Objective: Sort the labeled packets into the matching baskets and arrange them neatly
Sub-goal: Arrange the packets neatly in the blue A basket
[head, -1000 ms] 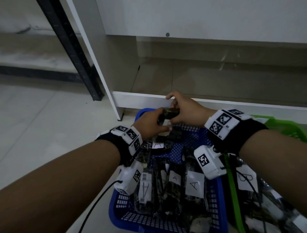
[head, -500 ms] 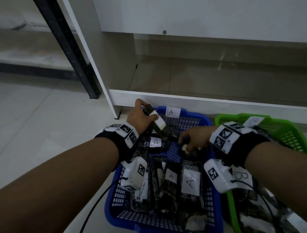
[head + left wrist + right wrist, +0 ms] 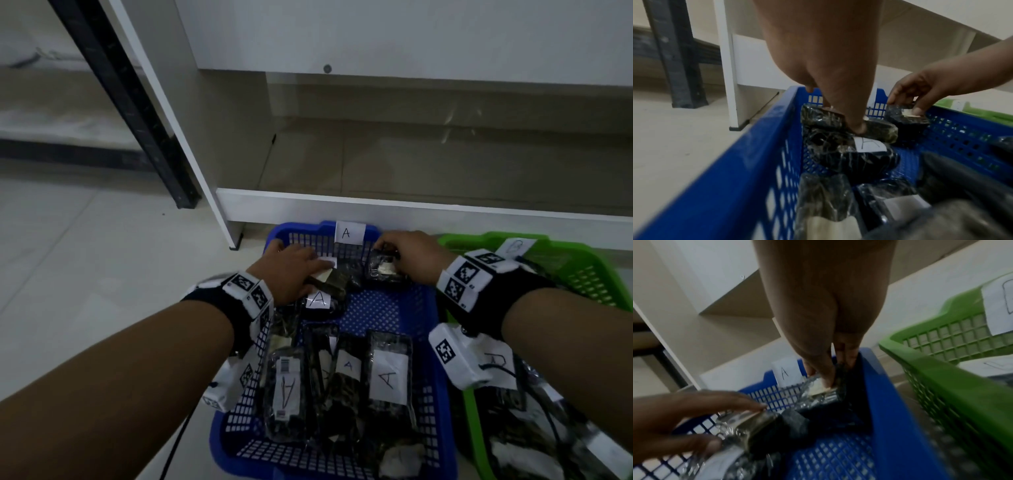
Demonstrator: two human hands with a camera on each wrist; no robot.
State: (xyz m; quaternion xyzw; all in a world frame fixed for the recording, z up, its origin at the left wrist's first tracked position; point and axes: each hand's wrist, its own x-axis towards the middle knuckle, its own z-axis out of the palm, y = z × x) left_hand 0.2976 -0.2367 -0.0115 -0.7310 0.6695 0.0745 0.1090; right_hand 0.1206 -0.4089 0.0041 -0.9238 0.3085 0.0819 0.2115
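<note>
Head view has both hands down at the far end of the blue basket (image 3: 442,404), the one tagged A on its back rim. A second ago they were raised together on a single packet above that rim; now they have split. The left hand (image 3: 291,270) lies over a packet (image 3: 330,279) at the far left, fingers curled on it, thumb pressing its top in the left wrist view. The right hand (image 3: 412,255) pinches a second dark packet (image 3: 382,269) against the far right wall. Nearer, labelled A packets (image 3: 388,378) lie in a row. The green basket (image 3: 582,270) sits just beside. This looks like the tidying stage: sorting into A seems done here, with the far row being straightened.
</note>
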